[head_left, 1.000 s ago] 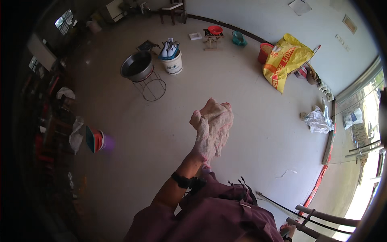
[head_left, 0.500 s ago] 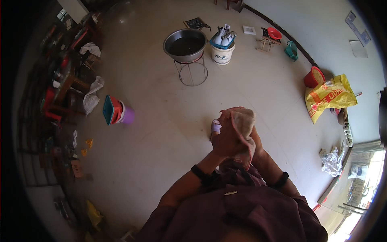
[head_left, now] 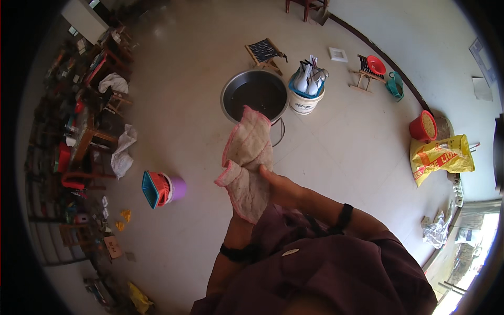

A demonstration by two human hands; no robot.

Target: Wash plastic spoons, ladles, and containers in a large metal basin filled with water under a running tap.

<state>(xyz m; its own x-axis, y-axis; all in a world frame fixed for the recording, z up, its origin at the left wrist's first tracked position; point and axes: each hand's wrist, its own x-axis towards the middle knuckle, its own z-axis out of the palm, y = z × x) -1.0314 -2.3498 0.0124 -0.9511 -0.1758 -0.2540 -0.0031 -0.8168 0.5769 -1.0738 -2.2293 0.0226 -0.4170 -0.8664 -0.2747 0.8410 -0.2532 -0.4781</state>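
A pale, stained cleaning cloth (head_left: 245,165) with pink stitched edging drapes in front of me, one corner folded over. My right hand (head_left: 281,189) grips it from the right side, thumb pressed on its face and the other fingers hidden behind. My left hand (head_left: 238,226) is mostly covered by the cloth's lower end; only the part by the wrist shows, so its fingers cannot be made out. Beyond the cloth stands a wide metal basin (head_left: 231,105) holding dark liquid, on a wire stand (head_left: 281,131).
Right of the basin, a white bucket (head_left: 303,107) carries a blue basket (head_left: 320,90) of white spoons. A folding stool (head_left: 264,51) stands behind. Nested baskets and a purple bucket (head_left: 178,188) are at left. A yellow sack (head_left: 443,157) and red bucket (head_left: 420,128) line the right wall.
Both hands and the cloth have swung left and forward, toward the basin. The cloth, bunched between the hands before, now hangs more spread out. The view has shifted too.
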